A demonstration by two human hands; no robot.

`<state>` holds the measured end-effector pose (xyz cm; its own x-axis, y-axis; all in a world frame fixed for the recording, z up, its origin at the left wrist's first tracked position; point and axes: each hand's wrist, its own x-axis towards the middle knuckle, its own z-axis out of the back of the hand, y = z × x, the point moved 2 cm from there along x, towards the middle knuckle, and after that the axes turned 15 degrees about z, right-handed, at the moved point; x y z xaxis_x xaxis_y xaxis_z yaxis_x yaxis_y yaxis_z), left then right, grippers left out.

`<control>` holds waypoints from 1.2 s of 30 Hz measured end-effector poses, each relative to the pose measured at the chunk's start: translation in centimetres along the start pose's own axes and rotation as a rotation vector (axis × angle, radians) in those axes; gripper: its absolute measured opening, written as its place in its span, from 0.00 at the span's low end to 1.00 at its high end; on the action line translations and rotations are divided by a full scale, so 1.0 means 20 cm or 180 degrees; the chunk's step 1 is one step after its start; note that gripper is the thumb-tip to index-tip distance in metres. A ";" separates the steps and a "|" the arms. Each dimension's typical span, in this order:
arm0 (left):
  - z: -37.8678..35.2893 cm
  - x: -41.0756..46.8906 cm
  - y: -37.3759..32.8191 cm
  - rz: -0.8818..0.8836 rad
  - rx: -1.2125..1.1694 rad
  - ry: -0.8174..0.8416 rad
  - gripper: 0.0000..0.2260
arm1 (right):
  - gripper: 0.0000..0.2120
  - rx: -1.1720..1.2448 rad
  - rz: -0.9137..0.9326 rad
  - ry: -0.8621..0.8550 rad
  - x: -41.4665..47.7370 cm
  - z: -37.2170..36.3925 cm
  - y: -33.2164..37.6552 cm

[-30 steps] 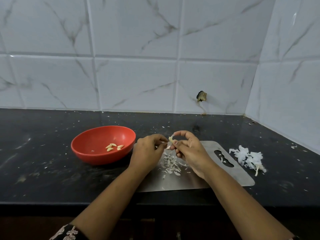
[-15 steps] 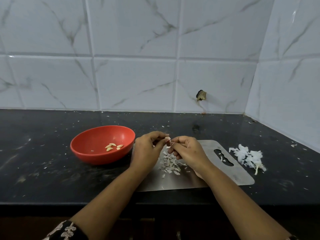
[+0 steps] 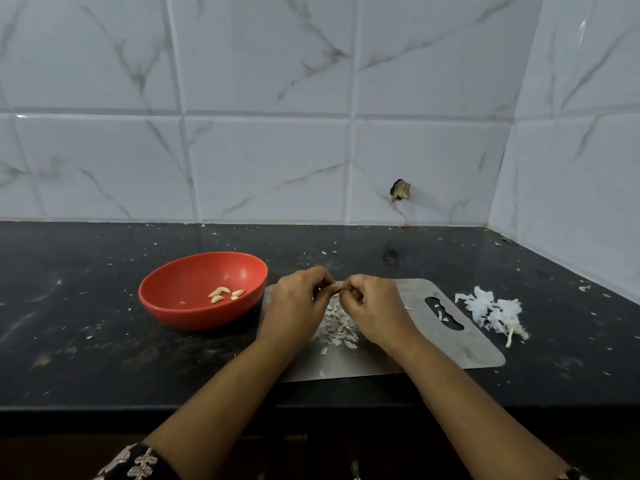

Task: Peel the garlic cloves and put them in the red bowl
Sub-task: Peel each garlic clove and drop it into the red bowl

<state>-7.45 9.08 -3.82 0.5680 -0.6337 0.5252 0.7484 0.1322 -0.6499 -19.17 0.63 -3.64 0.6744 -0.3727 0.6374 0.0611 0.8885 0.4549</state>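
Far left, bottom edge: a patterned sleeve (image 3: 138, 462) on the left forearm. Black stone countertop (image 3: 86, 341), speckled all over with small pale flecks of skin. Red bowl (image 3: 180, 278) stands on the counter, left of the hands and just beside the board's left edge; whether they touch cannot be told. A few peeled cloves (image 3: 221, 294) lie in its bottom, close together toward the right side. Left hand (image 3: 294, 303) is raised over the left end of the board, back toward the camera, fingers curled in, thumb and fingertips drawn to a pinch at its right side. Between the two hands, the garlic clove (image 3: 338, 289): a small piece, mostly hidden, nipped from both sides above the board. Below it, a loose pile of peel scraps (image 3: 337, 329) lies on the metal. Right hand (image 3: 377, 306) mirrors the left, fingers curled tight, tips pinching the clove's other end; knuckles of the two hands nearly meet. Steel cutting board (image 3: 415, 348) lies flat under both hands, with its handle slot (image 3: 445, 313) at the right end and a few scraps in it. Further right, off the board, a heap of white papery skins (image 3: 491, 310) with a dry stem (image 3: 509, 337) sticking out toward the front. Behind, a marbled white tile wall (image 3: 270, 168) with a chipped hole (image 3: 400, 190) low down, right of centre.
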 end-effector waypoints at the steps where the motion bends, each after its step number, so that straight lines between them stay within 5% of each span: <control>1: 0.00 0.00 0.00 -0.0039 -0.0011 0.0046 0.03 | 0.09 -0.0038 0.0043 0.0017 0.00 0.00 0.00; 13: 0.01 0.02 0.00 0.1164 -0.2212 0.1051 0.07 | 0.08 0.1096 -0.0159 -0.0142 0.00 0.05 0.05; 19: 0.01 0.02 0.01 0.1314 -0.2343 0.1067 0.05 | 0.06 0.1124 -0.0182 -0.0160 0.00 0.05 0.03; 25: 0.02 0.02 0.03 0.1393 -0.2250 0.0910 0.07 | 0.06 0.0367 -0.0110 -0.0080 0.00 0.04 -0.02; 36: -0.01 0.00 -0.01 0.1230 -0.2365 0.1224 0.19 | 0.04 0.0883 0.0033 -0.0432 0.01 0.05 0.02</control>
<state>-7.78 8.95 -3.81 0.4803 -0.8746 0.0659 0.0426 -0.0518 -0.9977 -19.78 0.65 -2.78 0.5683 -0.4130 0.7116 -0.1611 0.7923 0.5885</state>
